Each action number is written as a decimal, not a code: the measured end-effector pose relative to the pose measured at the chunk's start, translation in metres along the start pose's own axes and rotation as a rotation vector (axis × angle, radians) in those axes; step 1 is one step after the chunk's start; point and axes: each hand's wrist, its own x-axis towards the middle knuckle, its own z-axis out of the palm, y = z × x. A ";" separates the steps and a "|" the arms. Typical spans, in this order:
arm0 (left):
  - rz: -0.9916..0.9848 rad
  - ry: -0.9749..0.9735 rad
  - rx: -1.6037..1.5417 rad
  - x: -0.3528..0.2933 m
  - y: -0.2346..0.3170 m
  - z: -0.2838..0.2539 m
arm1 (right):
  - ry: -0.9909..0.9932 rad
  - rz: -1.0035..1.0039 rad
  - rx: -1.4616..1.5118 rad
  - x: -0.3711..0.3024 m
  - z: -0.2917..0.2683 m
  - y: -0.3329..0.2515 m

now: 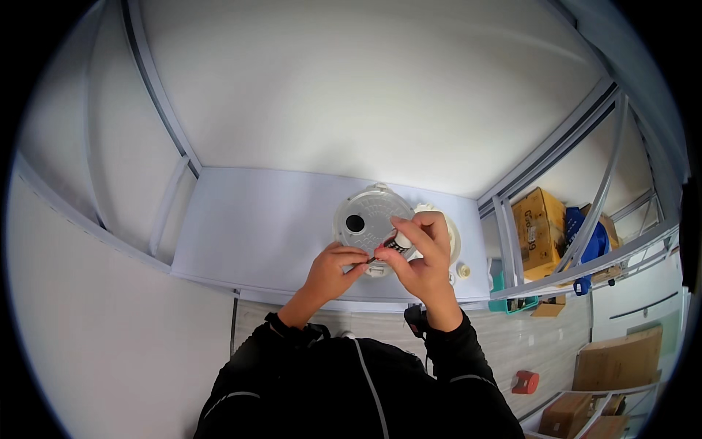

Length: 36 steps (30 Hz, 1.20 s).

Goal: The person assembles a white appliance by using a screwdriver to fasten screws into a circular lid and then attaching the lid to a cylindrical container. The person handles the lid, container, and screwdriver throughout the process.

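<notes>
A small bottle [398, 242] with a white end and a dark printed label sits tilted in my right hand [424, 256], gripped between thumb and fingers. Close by on the left, my left hand [333, 272] has its fingertips pinched together around a thin dark piece, too small to name, near the bottle's lower end. Both hands are over the near part of a round grey disc-shaped part [365, 201] with a dark round hole and clips at its rim. My right hand partly hides a round cream-coloured object [454, 233] beside the disc.
The disc lies on a pale table [256, 219] against a white wall. A small yellowish round item [463, 271] stands near the table's right end. Beyond the frame posts are a cardboard box [540, 230], blue items [594, 245], a green bin [504, 301] and a red stool [525, 382].
</notes>
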 end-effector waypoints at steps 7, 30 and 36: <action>-0.018 -0.017 -0.001 0.000 0.001 -0.001 | -0.033 0.035 0.159 0.007 -0.002 -0.002; -0.047 -0.013 -0.010 0.001 0.007 -0.002 | -0.200 0.060 0.116 0.008 -0.006 -0.008; -0.065 -0.052 -0.014 0.002 0.011 -0.005 | -0.188 0.148 0.312 -0.006 -0.004 -0.004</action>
